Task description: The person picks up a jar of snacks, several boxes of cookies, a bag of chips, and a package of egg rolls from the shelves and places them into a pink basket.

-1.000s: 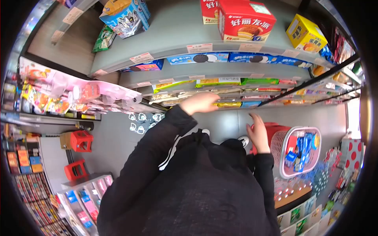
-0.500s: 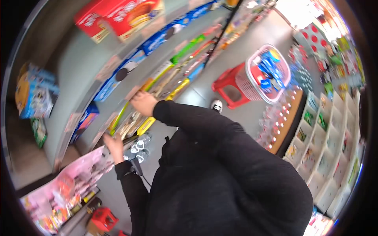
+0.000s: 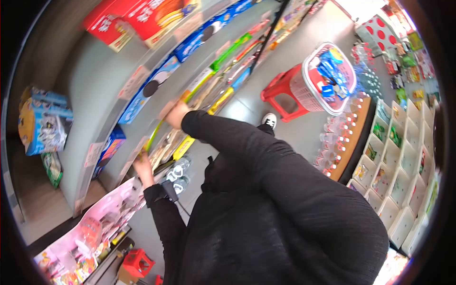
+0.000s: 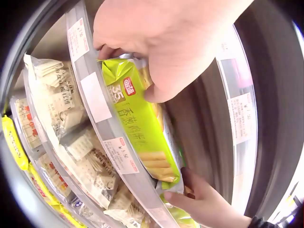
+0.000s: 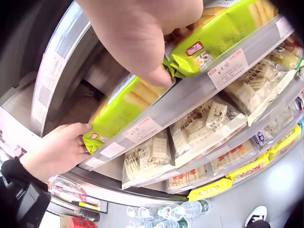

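Note:
On a shelf lies a long green pack of biscuits [image 4: 142,118], with a second green pack [image 5: 218,38] beyond its far end. My left hand [image 4: 166,42] grips the near end of the first pack, fingers curled behind it and thumb on its face. At the other end, where the two packs meet, my right hand [image 5: 147,38] pinches with its thumb low against the first pack. Its fingertips are partly hidden behind the packs. In the head view, the left hand [image 3: 144,168] and right hand [image 3: 178,114] reach to the same shelf row.
Below hang clear bags of pale crackers [image 5: 199,123] and yellow packs [image 5: 211,189]. Blue biscuit boxes [image 3: 135,104] line the shelf above. Water bottles [image 5: 190,209] stand on the floor. A pink basket [image 3: 295,85] of goods sits on a red stool [image 3: 280,95].
The head view has swung toward the shelf's left end. Both hands have moved from in front of the body to the shelf and taken hold of the green pack of biscuits.

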`<state>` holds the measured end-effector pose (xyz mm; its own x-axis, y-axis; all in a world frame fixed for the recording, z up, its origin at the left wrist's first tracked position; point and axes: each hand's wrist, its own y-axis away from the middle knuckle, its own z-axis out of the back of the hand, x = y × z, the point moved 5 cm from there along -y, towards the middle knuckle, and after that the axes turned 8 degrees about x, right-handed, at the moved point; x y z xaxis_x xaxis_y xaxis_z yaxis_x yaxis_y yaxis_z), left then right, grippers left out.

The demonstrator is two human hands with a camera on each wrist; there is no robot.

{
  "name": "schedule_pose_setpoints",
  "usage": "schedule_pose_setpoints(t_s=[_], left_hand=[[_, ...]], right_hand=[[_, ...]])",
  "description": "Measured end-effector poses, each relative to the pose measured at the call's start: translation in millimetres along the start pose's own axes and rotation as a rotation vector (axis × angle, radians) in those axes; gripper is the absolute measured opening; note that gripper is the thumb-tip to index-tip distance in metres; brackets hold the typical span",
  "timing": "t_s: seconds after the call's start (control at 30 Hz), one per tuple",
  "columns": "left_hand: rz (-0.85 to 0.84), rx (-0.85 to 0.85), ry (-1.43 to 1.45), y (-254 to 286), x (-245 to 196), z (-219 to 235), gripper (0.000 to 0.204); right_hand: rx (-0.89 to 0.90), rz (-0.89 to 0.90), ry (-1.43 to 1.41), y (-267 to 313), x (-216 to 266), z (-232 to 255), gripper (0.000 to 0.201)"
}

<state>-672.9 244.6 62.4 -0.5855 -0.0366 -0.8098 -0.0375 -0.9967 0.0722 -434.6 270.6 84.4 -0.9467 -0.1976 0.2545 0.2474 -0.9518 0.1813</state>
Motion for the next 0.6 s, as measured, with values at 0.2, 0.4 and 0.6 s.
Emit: schedule_pose_setpoints(t_s=[0.2,0.4,0.6], left_hand=[[-0.055,-0.119,-0.121,-3,25,5,0.038],[-0.027,-0.167,-0.256,0,18,9,0.035],[-0.049,-0.185,-0.222,-5,19,8,0.032]], right_hand=[[0.014,-0.005,0.122,10,11,41,0.017],[0.204,-0.133,0.058,6,11,36,0.033],[0.286,-0.092,0.029,5,22,29,0.040]])
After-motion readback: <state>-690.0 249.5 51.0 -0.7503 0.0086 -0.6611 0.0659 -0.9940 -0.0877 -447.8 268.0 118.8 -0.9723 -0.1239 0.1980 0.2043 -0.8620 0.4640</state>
